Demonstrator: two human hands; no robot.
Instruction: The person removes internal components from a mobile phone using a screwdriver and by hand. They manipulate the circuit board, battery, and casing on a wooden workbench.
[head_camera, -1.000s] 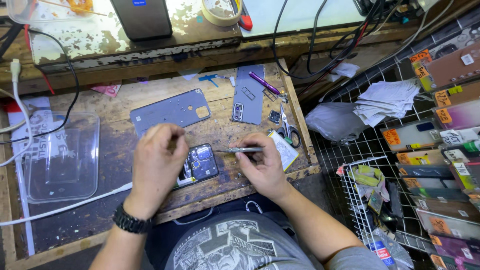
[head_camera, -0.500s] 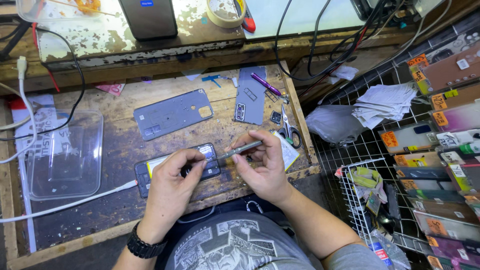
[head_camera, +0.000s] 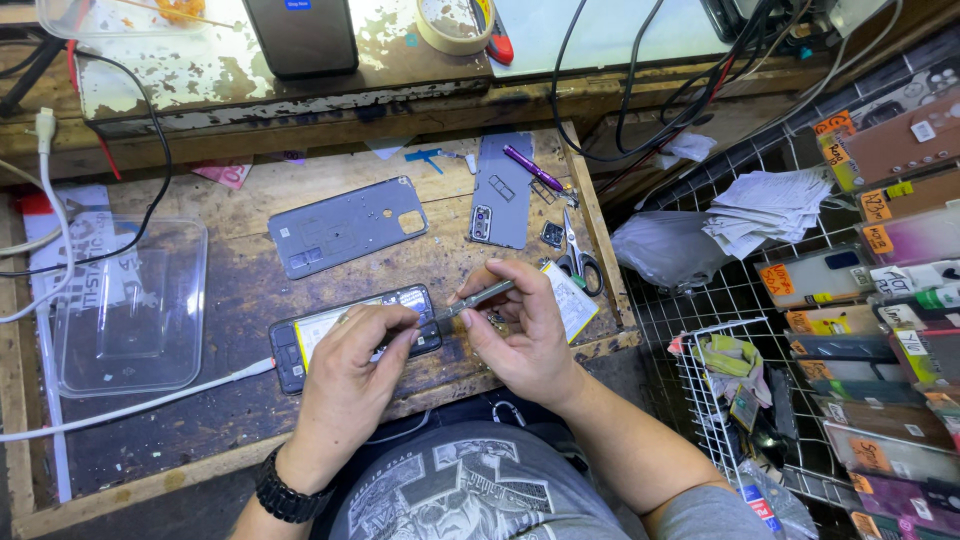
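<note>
Two hands meet over an opened phone (head_camera: 345, 335) lying back-up on the worn wooden bench (head_camera: 200, 430). The right hand (head_camera: 520, 335) pinches a slim metal screwdriver (head_camera: 478, 297) between thumb and fingers, its tip angled down and to the left toward the phone's upper end, where the camera parts sit. The left hand (head_camera: 355, 370) rests on top of the phone, fingers pressed together over that same end, steadying it just beside the tool tip; whether these fingers also nip a small part cannot be told.

Judging by this, the step in hand is working a screw or small fitting at the phone's top end. The next move seems to call for a steady tip, light pressure, and the left hand keeping the body from sliding.

Left of the grip, a white cable (head_camera: 130, 405) runs off from the phone's lower end, past a clear plastic tray (head_camera: 130, 310). Beyond the grip lie a grey back cover (head_camera: 345, 225) and a second grey panel (head_camera: 500, 190) with a purple pen-like tool (head_camera: 535, 168) across it. Just to the right of the grip sit scissors (head_camera: 577, 255).
</note>
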